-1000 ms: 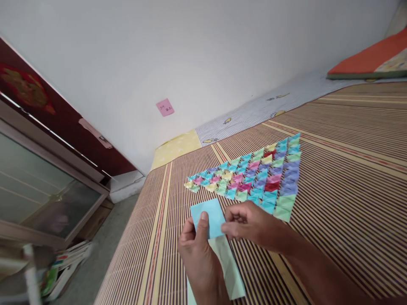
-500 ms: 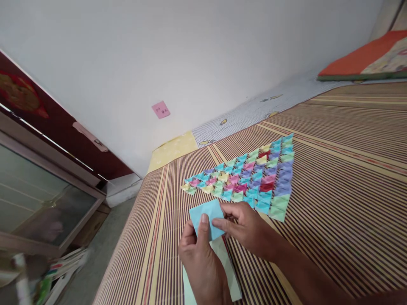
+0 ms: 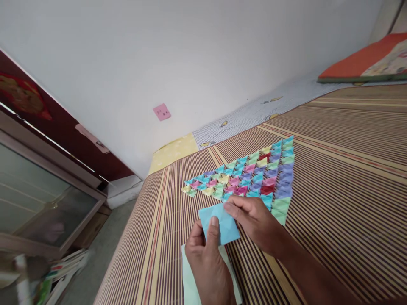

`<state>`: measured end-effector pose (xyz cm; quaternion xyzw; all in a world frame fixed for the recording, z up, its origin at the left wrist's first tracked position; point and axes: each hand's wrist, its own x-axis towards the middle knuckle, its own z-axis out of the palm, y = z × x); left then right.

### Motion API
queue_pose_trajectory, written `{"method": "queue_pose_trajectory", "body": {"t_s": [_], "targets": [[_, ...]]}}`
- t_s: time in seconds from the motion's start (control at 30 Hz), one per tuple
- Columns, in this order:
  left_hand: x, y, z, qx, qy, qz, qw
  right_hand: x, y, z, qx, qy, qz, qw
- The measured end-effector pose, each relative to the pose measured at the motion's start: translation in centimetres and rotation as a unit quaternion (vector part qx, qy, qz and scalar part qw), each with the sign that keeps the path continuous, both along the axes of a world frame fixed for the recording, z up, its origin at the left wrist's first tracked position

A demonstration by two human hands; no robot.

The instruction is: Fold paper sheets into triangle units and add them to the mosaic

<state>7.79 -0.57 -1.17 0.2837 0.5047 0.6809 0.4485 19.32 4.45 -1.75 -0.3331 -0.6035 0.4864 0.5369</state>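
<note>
A blue square of folded paper [image 3: 228, 228] is held up above the striped mat. My left hand [image 3: 206, 258] grips its left side, thumb flat on the face and fingers behind. With thumb and forefinger, my right hand [image 3: 254, 216] pinches the paper's upper right corner. Below my left hand lies pale green paper [image 3: 190, 275], partly covered by the wrist. Just beyond, a triangle of small folded paper pieces [image 3: 244, 169] in blue, green, pink, purple, yellow and red spreads in rows; my right hand hides part of its near edge.
The striped mat [image 3: 343, 203] covers the bed, with its edge dropping to the floor [image 3: 111, 237] on the left. A white wall [image 3: 222, 59] with a pink note [image 3: 162, 112] rises behind. An orange folded quilt [image 3: 359, 59] lies at far right. A glass-panelled door [image 3: 34, 199] stands left.
Both hands and the blue paper have shifted a little to the right. My right hand has gone from the paper's right side to its upper corner, and the paper has turned slightly.
</note>
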Motion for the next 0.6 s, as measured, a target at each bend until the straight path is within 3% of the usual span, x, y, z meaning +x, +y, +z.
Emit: {"method": "queue_pose_trajectory", "body": {"t_s": [0.07, 0.23, 0.4, 0.6], "targets": [[0.0, 0.0, -0.1, 0.005, 0.004, 0.001, 1.000, 0.1, 0.1, -0.2, -0.012, 0.024, 0.016, 1.000], [-0.6, 0.2, -0.1, 0.008, -0.024, 0.019, 0.999, 0.1, 0.0, -0.5, -0.091, 0.039, 0.189, 0.977], [-1.6, 0.5, 0.1, 0.000, -0.049, 0.010, 0.999, 0.3, -0.1, -0.4, -0.094, 0.002, 0.187, 0.978], [-2.3, 0.7, 0.1, 0.012, -0.055, 0.055, 0.997, 0.4, -0.4, -0.3, -0.105, -0.034, 0.199, 0.974]]}}
